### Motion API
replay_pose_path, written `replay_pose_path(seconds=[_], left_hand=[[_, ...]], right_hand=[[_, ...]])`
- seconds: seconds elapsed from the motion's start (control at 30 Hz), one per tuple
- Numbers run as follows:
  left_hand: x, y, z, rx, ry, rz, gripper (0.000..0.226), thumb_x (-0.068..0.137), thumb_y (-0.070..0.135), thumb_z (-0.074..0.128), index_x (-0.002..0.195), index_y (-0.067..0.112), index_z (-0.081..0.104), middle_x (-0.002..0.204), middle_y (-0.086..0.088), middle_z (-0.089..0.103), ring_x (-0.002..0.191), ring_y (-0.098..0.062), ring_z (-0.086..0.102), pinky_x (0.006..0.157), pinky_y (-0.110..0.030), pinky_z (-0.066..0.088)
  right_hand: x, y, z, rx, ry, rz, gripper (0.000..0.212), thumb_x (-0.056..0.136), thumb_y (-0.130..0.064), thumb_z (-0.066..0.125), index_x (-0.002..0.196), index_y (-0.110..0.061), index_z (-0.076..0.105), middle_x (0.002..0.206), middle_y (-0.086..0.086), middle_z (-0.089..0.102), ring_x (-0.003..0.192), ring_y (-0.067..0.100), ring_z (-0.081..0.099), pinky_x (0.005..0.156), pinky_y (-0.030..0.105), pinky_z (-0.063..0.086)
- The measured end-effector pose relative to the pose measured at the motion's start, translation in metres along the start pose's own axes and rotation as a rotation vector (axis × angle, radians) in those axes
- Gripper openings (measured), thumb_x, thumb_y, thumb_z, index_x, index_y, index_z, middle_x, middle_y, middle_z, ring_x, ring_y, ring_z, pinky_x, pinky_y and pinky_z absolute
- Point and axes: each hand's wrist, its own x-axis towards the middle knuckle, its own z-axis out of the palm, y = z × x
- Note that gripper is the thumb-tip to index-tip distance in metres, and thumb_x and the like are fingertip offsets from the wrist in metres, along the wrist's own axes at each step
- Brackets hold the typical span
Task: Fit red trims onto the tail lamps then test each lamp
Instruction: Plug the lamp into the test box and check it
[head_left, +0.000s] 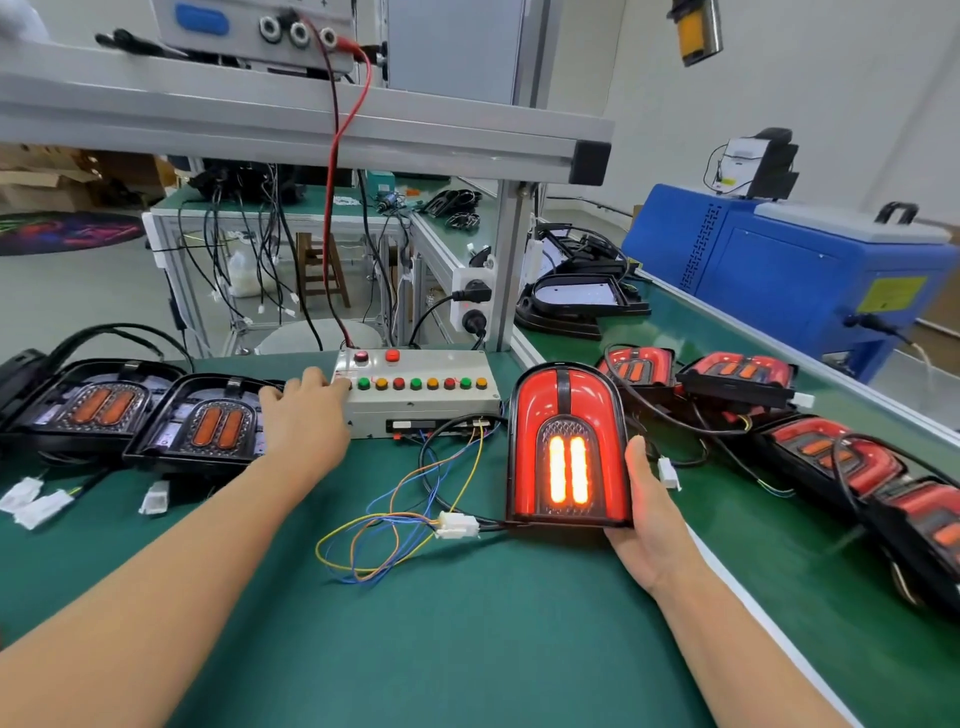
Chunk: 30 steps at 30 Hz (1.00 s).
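A tail lamp (566, 410) with its red trim fitted stands upright on the green bench, its two centre bars glowing orange. My right hand (649, 514) cups its right side and lower corner, thumb along the edge. A white connector (457, 524) links its cable to coloured wires from the grey test box (421, 410). My left hand (306, 410) reaches to the left end of the box, fingertips at the row of coloured buttons. Two lamps without trim (98, 405) (208, 423) lie at the left.
Several trimmed lamps (737, 374) (836, 452) with loose cables lie piled at the right. Black housings (576, 296) sit behind them. A blue machine (789, 275) stands at far right. An aluminium frame post (506, 270) with sockets rises behind the box.
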Motion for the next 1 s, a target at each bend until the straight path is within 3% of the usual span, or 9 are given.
replay_pose_path(seconds=[0.13, 0.47, 0.53, 0.63, 0.83, 1.0], left_hand=[[0.004, 0.002, -0.003, 0.095, 0.029, 0.022, 0.046, 0.086, 0.016, 0.052, 0.130, 0.026, 0.050, 0.120, -0.005, 0.049, 0.113, -0.025, 0.047, 0.094, -0.039, 0.031], [-0.002, 0.004, -0.002, 0.085, 0.018, -0.020, 0.046, 0.086, 0.020, 0.053, 0.131, 0.027, 0.048, 0.122, -0.007, 0.045, 0.116, -0.028, 0.041, 0.096, -0.041, 0.029], [-0.004, 0.010, -0.007, 0.082, 0.016, -0.043, 0.052, 0.083, 0.024, 0.056, 0.135, 0.025, 0.045, 0.137, -0.009, 0.037, 0.127, -0.030, 0.030, 0.104, -0.045, 0.024], [-0.008, 0.038, -0.013, -0.032, 0.023, -0.014, 0.070, 0.085, 0.024, 0.056, 0.147, 0.026, 0.025, 0.156, -0.007, 0.012, 0.142, -0.029, 0.008, 0.112, -0.055, 0.010], [-0.008, 0.103, -0.019, -0.305, -0.160, 0.090, 0.057, 0.098, 0.033, 0.032, 0.150, 0.038, 0.011, 0.160, -0.004, -0.006, 0.146, -0.032, -0.010, 0.111, -0.061, -0.008], [-0.007, 0.116, -0.003, -0.285, -0.250, 0.088, 0.053, 0.097, 0.054, 0.024, 0.148, 0.043, 0.014, 0.160, -0.007, -0.007, 0.144, -0.038, -0.014, 0.107, -0.064, -0.014]], right_hand=[[-0.002, 0.004, 0.007, 0.002, -0.015, -0.007, 0.062, 0.084, -0.060, 0.045, 0.127, -0.018, 0.061, 0.114, 0.008, 0.072, 0.102, 0.021, 0.070, 0.065, 0.027, 0.058], [-0.003, 0.005, 0.011, -0.033, -0.007, -0.016, 0.053, 0.089, -0.057, 0.042, 0.123, -0.021, 0.063, 0.111, 0.005, 0.073, 0.100, 0.019, 0.071, 0.065, 0.025, 0.058], [-0.002, 0.005, 0.011, -0.043, -0.011, -0.004, 0.050, 0.093, -0.056, 0.040, 0.121, -0.022, 0.064, 0.110, 0.005, 0.073, 0.097, 0.018, 0.071, 0.062, 0.023, 0.057], [-0.002, 0.006, 0.011, -0.043, -0.024, 0.006, 0.049, 0.096, -0.055, 0.038, 0.120, -0.021, 0.066, 0.109, 0.004, 0.074, 0.095, 0.017, 0.072, 0.062, 0.022, 0.057], [-0.003, 0.007, 0.009, -0.051, -0.032, 0.005, 0.055, 0.091, -0.057, 0.041, 0.125, -0.020, 0.063, 0.112, 0.005, 0.073, 0.099, 0.018, 0.071, 0.065, 0.024, 0.057], [-0.005, 0.006, 0.009, -0.071, -0.053, 0.005, 0.060, 0.086, -0.061, 0.042, 0.128, -0.023, 0.061, 0.115, 0.004, 0.072, 0.103, 0.018, 0.069, 0.071, 0.027, 0.055]])
